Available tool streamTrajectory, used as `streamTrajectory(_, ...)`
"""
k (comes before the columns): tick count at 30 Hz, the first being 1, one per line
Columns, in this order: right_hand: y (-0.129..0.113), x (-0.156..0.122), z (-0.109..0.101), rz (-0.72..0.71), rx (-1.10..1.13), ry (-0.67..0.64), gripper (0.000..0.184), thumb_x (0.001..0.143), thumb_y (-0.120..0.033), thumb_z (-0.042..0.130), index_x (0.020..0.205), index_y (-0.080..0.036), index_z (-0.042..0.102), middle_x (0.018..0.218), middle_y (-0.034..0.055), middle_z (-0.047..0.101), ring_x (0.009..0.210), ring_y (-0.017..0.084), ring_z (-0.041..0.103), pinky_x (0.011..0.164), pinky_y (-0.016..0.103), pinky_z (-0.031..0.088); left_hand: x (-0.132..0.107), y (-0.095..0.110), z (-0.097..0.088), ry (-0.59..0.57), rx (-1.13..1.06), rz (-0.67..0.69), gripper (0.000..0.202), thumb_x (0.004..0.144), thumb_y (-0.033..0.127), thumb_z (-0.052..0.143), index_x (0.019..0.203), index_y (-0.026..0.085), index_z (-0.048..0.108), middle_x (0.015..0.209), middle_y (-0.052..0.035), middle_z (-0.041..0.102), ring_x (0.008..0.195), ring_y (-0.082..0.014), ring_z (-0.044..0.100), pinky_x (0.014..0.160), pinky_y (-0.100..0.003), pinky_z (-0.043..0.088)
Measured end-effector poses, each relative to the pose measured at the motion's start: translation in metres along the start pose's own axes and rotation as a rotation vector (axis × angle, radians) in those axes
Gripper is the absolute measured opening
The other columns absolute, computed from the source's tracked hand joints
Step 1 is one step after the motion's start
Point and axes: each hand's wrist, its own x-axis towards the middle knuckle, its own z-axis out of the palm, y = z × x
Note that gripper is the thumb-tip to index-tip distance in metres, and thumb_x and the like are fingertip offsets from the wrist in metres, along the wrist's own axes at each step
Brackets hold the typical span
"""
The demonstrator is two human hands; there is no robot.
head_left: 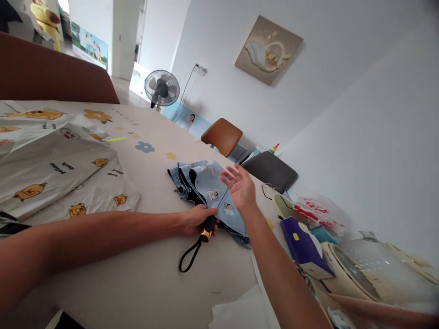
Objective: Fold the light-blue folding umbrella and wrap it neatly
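Note:
A light blue folding umbrella [219, 185] with printed cartoon animals lies collapsed on the table, its canopy loose and bunched with dark lining at the edges. My left hand [199, 220] is wrapped round its black handle, which has a gold end [206, 234] and a black wrist loop [190, 257]. Over the right side of the canopy is my right hand [240, 187], fingers spread and palm turned up, holding nothing. Whether it touches the fabric I cannot tell.
A duck-print cloth [75, 169] covers the table's left part. Along the right stand a purple box [305, 246], a plastic bag [320, 212], a cream appliance [350, 269] and glasses [268, 191]. White paper [245, 308] lies at the near edge. Chairs [222, 136] and a fan [162, 88] are beyond.

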Motion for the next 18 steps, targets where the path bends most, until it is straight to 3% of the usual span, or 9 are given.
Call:
streamTrajectory(2, -0.009, 0.011, -0.006, -0.100, -0.174, 0.081, 0.021, 0.071, -0.031, 0.055, 0.089, -0.021, 0.056, 0.086, 0.0016, 0.064, 0.079, 0.018, 0.063, 0.071, 0.035, 0.051, -0.001, 0.001, 0.001, 0.006, -0.002, -0.021, 0.019, 0.081, 0.031, 0.052, 0.080, 0.017, 0.039, 0.070, -0.0006, 0.053, 0.053, -0.0116, 0.054, 0.051, -0.029, 0.048)
streamTrajectory(4, -0.009, 0.018, -0.011, -0.185, -0.499, 0.074, 0.017, 0.071, -0.031, 0.054, 0.080, -0.019, 0.061, 0.082, 0.0021, 0.064, 0.081, 0.018, 0.061, 0.075, 0.034, 0.048, -0.002, 0.001, 0.002, 0.011, -0.005, -0.034, 0.015, 0.083, 0.029, 0.049, 0.082, 0.017, 0.040, 0.070, -0.0003, 0.052, 0.052, -0.0110, 0.053, 0.050, -0.029, 0.048)
streamTrajectory(7, 0.006, 0.022, -0.010, -0.256, -0.975, -0.106, 0.025, 0.076, -0.034, 0.047, 0.073, -0.018, 0.066, 0.080, 0.0031, 0.066, 0.087, 0.019, 0.059, 0.082, 0.032, 0.042, -0.003, 0.002, 0.004, 0.037, -0.001, -0.036, 0.013, 0.084, 0.028, 0.047, 0.082, 0.017, 0.040, 0.069, -0.0004, 0.052, 0.050, -0.0104, 0.052, 0.048, -0.027, 0.046)
streamTrajectory(9, 0.022, 0.024, -0.004, -0.237, -1.179, -0.265, 0.034, 0.080, -0.038, 0.040, 0.087, -0.018, 0.067, 0.092, 0.0048, 0.067, 0.093, 0.020, 0.057, 0.086, 0.032, 0.039, -0.003, 0.002, 0.005, 0.051, 0.006, -0.035, 0.015, 0.084, 0.029, 0.047, 0.080, 0.017, 0.039, 0.069, -0.0006, 0.052, 0.050, -0.0107, 0.052, 0.047, -0.027, 0.045)
streamTrajectory(11, 0.037, 0.028, 0.005, -0.201, -1.341, -0.406, 0.041, 0.083, -0.039, 0.036, 0.109, -0.018, 0.060, 0.117, 0.0070, 0.058, 0.111, 0.022, 0.048, 0.095, 0.035, 0.031, -0.002, 0.002, 0.005, 0.041, 0.006, -0.033, 0.015, 0.084, 0.030, 0.047, 0.080, 0.017, 0.039, 0.068, -0.0006, 0.053, 0.050, -0.0107, 0.052, 0.047, -0.026, 0.045)
streamTrajectory(13, 0.050, 0.034, 0.015, -0.139, -1.471, -0.469, 0.051, 0.084, -0.045, 0.035, 0.127, -0.019, 0.046, 0.138, 0.0072, 0.038, 0.127, 0.025, 0.029, 0.103, 0.043, 0.017, -0.001, 0.001, 0.006, 0.030, 0.005, -0.037, 0.015, 0.084, 0.029, 0.047, 0.080, 0.017, 0.040, 0.067, -0.0005, 0.053, 0.049, -0.0104, 0.052, 0.048, -0.026, 0.045)
streamTrajectory(15, 0.060, 0.040, 0.024, -0.089, -1.547, -0.514, 0.063, 0.082, -0.055, 0.032, 0.136, -0.022, 0.031, 0.145, 0.0066, 0.021, 0.133, 0.026, 0.015, 0.104, 0.050, 0.007, -0.001, 0.001, 0.006, 0.044, 0.007, -0.038, 0.014, 0.085, 0.028, 0.045, 0.080, 0.016, 0.040, 0.066, -0.0006, 0.053, 0.048, -0.0104, 0.051, 0.047, -0.026, 0.044)
streamTrajectory(18, 0.071, 0.046, 0.035, -0.027, -1.615, -0.530, 0.073, 0.079, -0.064, 0.028, 0.139, -0.023, 0.021, 0.147, 0.0084, 0.012, 0.134, 0.028, 0.006, 0.101, 0.057, 0.002, -0.002, 0.001, 0.007, 0.027, -0.003, 0.004, 0.013, 0.085, 0.027, 0.044, 0.079, 0.016, 0.043, 0.068, -0.0011, 0.053, 0.047, -0.0096, 0.050, 0.046, -0.025, 0.042)
